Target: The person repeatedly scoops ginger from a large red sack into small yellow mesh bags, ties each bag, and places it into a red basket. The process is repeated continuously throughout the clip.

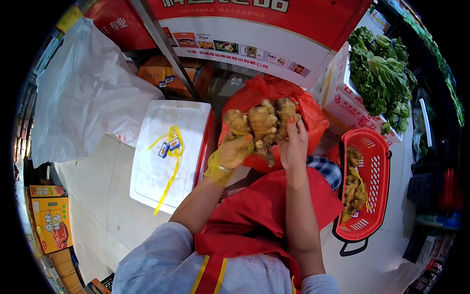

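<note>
A large, knobbly ginger root point(262, 121) is held up between my two hands, above an opened red plastic bag point(312, 114). My left hand point(231, 154) grips its left side, with yellow netting bunched around the palm and wrist. On the other side, the fingers and thumb of my right hand point(295, 147) hold the root's right end. Whether it is one piece or several pressed together, I cannot tell. The hands and root hide much of the bag's inside. Left of my hands, a yellow net strip point(175, 161) with blue tags lies on a white foam box lid point(147, 172).
To the right, a red plastic basket point(383, 183) with a black handle holds netted ginger point(354, 187). Leafy greens point(385, 73) lie on a printed carton point(341, 92). A white plastic sheet point(88, 99) drapes at left. A red-and-white panel point(235, 29) stands ahead, beside a metal post point(165, 47).
</note>
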Demonstrator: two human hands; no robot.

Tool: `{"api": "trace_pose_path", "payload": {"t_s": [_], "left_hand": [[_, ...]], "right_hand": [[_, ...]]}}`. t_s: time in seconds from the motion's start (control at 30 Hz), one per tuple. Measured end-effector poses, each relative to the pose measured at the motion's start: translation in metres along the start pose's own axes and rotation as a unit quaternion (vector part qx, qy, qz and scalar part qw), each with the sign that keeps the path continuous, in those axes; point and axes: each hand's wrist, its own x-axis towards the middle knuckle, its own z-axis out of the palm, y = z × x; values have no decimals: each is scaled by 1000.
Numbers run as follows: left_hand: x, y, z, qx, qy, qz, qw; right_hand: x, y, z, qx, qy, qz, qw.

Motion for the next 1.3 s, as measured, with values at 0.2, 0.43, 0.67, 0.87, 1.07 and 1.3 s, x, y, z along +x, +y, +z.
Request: {"api": "trace_pose_path", "payload": {"t_s": [0.2, 0.43, 0.67, 0.87, 1.07, 1.3], "left_hand": [[-2, 4, -5, 40, -24, 3, 999], [-3, 12, 9, 65, -66, 1, 996], [-7, 4, -35, 109, -4, 46, 993], [-9, 5, -35, 107, 10, 62, 992], [6, 25, -24, 186, -34, 41, 981], [5, 19, -25, 265, -35, 103, 958]], "right_hand": [[-1, 4, 9, 22, 31, 0, 999], [8, 6, 9, 13, 57, 57, 997], [25, 25, 5, -10, 49, 105, 993], [31, 34, 10, -16, 38, 106, 993], [29, 22, 11, -38, 39, 129, 990], [40, 31, 10, -29, 78, 132, 988]]}}
